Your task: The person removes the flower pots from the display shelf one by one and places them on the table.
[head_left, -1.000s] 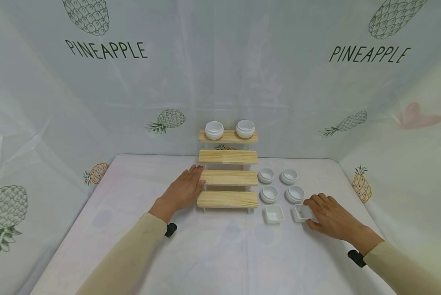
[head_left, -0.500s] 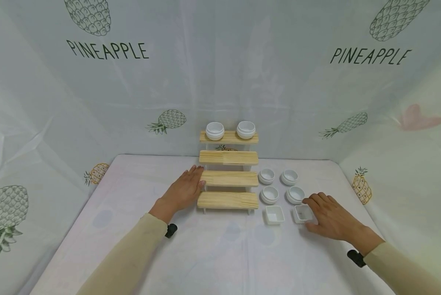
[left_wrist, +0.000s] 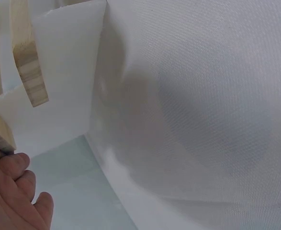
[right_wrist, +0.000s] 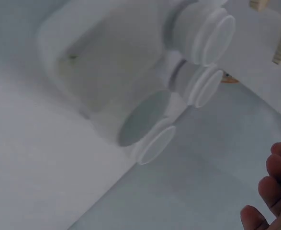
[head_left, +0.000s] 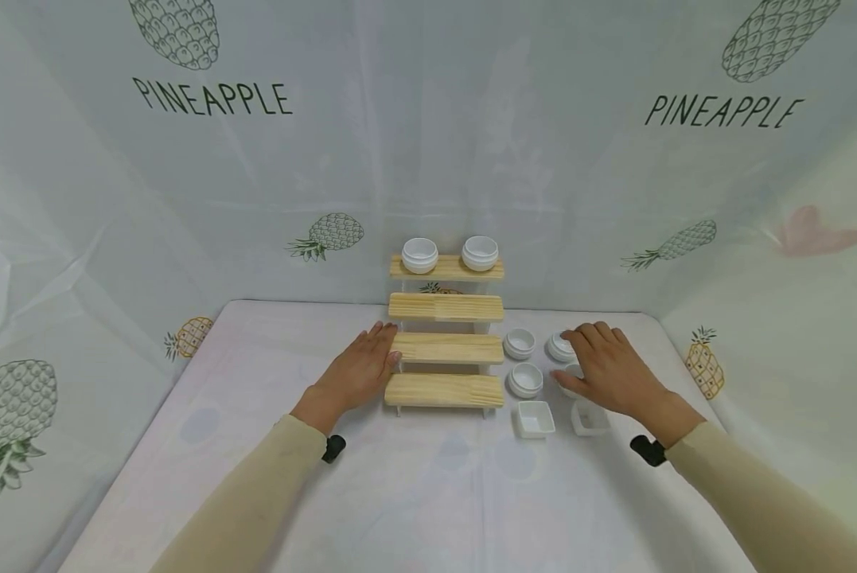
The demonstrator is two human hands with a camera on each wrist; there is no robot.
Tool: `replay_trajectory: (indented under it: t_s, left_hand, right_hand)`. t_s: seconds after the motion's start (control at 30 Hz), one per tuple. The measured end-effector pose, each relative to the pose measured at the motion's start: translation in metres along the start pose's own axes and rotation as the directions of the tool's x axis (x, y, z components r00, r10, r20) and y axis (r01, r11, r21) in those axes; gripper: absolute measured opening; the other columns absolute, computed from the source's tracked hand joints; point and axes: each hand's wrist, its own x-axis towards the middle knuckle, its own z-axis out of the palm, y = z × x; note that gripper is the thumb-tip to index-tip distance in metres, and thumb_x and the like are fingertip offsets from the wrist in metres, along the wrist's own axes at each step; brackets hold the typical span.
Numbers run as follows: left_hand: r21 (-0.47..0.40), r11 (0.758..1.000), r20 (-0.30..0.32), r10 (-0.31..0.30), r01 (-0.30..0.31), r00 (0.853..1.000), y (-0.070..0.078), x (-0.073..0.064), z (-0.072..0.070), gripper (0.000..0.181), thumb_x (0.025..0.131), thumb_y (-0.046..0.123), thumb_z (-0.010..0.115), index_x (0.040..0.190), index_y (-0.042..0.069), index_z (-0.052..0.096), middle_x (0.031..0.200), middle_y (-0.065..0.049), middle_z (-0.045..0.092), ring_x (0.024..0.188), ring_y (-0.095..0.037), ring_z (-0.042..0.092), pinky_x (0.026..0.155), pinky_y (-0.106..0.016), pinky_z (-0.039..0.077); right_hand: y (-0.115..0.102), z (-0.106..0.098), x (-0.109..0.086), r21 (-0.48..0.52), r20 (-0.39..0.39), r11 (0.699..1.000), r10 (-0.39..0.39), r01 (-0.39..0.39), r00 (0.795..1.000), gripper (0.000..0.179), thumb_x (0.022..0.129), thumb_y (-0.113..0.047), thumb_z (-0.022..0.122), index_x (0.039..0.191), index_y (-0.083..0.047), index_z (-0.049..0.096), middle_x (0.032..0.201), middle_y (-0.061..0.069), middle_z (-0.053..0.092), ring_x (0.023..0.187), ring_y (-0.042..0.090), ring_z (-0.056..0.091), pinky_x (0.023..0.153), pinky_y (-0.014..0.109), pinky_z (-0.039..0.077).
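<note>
My left hand [head_left: 352,374] rests with extended fingers against the left side of a wooden tiered stand [head_left: 446,348]. In the left wrist view its fingers [left_wrist: 16,165] lie at the end of a wooden slat [left_wrist: 29,62]. My right hand [head_left: 610,370] hovers over the right-hand column of white dishes, thumb and fingers spread, holding nothing. Its fingertips overlap a far round bowl [head_left: 558,348], while the thumb partly covers a nearer round bowl [head_left: 572,390]. Below the palm sits a white square dish [head_left: 590,419], which looms blurred in the right wrist view.
Two white bowls, one left [head_left: 419,255] and one right [head_left: 480,253], stand on the top tier. Between the stand and my right hand are two round bowls [head_left: 520,344] [head_left: 525,381] and another square dish [head_left: 535,419]. A pineapple-print sheet [head_left: 428,143] hangs behind the table.
My right hand has left the right square dish and moved away from me, up over the round bowls. The square dish stays where it was. My left hand has kept its place.
</note>
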Motion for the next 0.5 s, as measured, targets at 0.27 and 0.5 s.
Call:
replay_trajectory:
  t_s: [0.27, 0.5]
  left_hand:
    - [0.044, 0.999, -0.001, 0.006, -0.006, 1.000, -0.001, 0.001, 0.000, 0.067, 0.117, 0.044, 0.025, 0.167, -0.001, 0.021, 0.174, -0.017, 0.024, 0.164, -0.032, 0.017, 0.134, -0.051, 0.018]
    - [0.056, 0.998, -0.001, 0.001, -0.001, 1.000, -0.001, 0.001, 0.002, 0.067, 0.117, 0.043, 0.026, 0.167, -0.001, 0.020, 0.174, -0.017, 0.024, 0.164, -0.032, 0.016, 0.134, -0.050, 0.016]
  right_hand:
    - [-0.009, -0.011, 0.082, -0.016, -0.104, 0.997, 0.076, -0.078, 0.992, 0.073, 0.090, -0.048, 0.082, 0.131, 0.008, 0.060, 0.119, 0.027, 0.062, 0.106, 0.047, 0.056, 0.079, 0.057, 0.048]
    - [-0.023, -0.023, 0.140, 0.025, -0.091, 0.984, 0.176, -0.175, 0.980, 0.082, 0.092, -0.054, 0.079, 0.137, 0.010, 0.054, 0.124, 0.030, 0.057, 0.112, 0.050, 0.051, 0.085, 0.058, 0.045]
